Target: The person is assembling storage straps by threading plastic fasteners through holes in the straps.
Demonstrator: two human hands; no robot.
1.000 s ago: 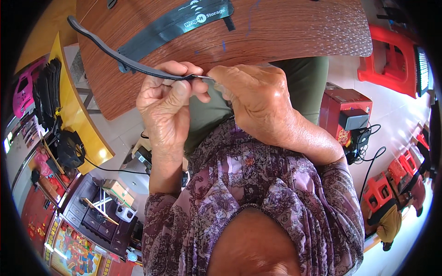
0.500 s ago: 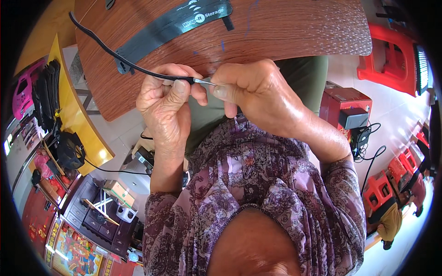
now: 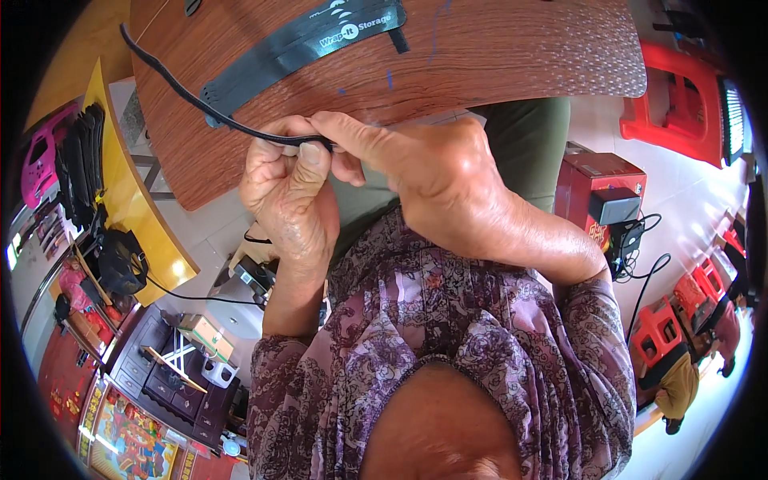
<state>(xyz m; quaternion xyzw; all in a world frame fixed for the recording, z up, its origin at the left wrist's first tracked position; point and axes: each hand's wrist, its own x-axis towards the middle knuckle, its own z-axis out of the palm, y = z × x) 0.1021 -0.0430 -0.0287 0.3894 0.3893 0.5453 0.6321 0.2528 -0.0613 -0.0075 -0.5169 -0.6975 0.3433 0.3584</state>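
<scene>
My left hand (image 3: 288,186) is closed, its thumb and fingers pinching a thin black cord (image 3: 182,88) close to one end. The cord's free part runs up and left over the table edge in a gentle curve. My right hand (image 3: 448,176) meets the left fingertips, its index finger stretched across the cord's end. The other right fingers are curled, and whatever they grip is hidden behind the hand. Beyond the hands, a long dark grey printed strip (image 3: 276,72) lies on the brown wooden table (image 3: 520,48).
A yellow-edged table (image 3: 152,232) at left bears black straps (image 3: 80,160) and a pink plastic object (image 3: 44,160). To the right stand a red box (image 3: 596,180) with a dark device and cables on it, and a red stool (image 3: 672,112). People sit farther off.
My right hand has shifted left, its index finger now reaching over to the left fingertips. The slim silvery piece it pinched at the cord's end is now out of sight.
</scene>
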